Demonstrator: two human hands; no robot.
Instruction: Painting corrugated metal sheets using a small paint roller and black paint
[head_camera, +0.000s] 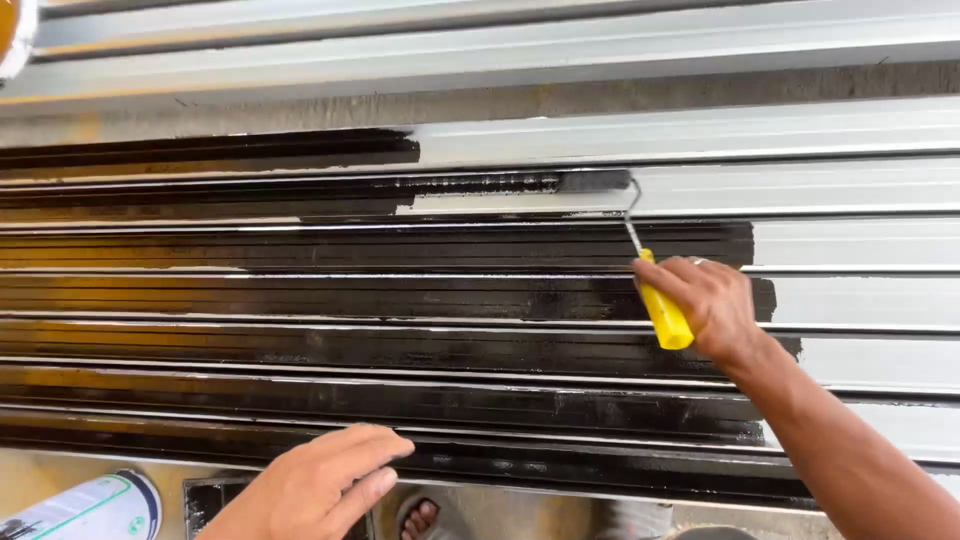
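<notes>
Across the ribbed metal shutter (850, 130), you are running a small paint roller (594, 181) along one of the upper ribs, laying black paint (400, 345) over the pale grey surface. Your right hand (712, 305) is gripping the roller's yellow handle (664, 312), fingers (665, 278) wrapped closed around it; the wire frame is reaching up and left to the roller sleeve, which is touching the shutter.

Progress, as judged: the middle and lower ribs are standing black from the left edge to roughly three quarters of the way across. The two upper painted ribs are reaching only partway, the one under the roller looking thin and patchy. The right-hand strip and the topmost ribs are remaining grey, so a good share is left.

Your left hand (318, 485) is hovering low in front of the bottom ribs, fingers loosely extended, holding nothing.

Packages: a white cylindrical can (95, 510) with green markings is lying at the lower left corner, just beside a dark tray (205, 500). A sandalled foot (420, 517) is showing on the floor below.
</notes>
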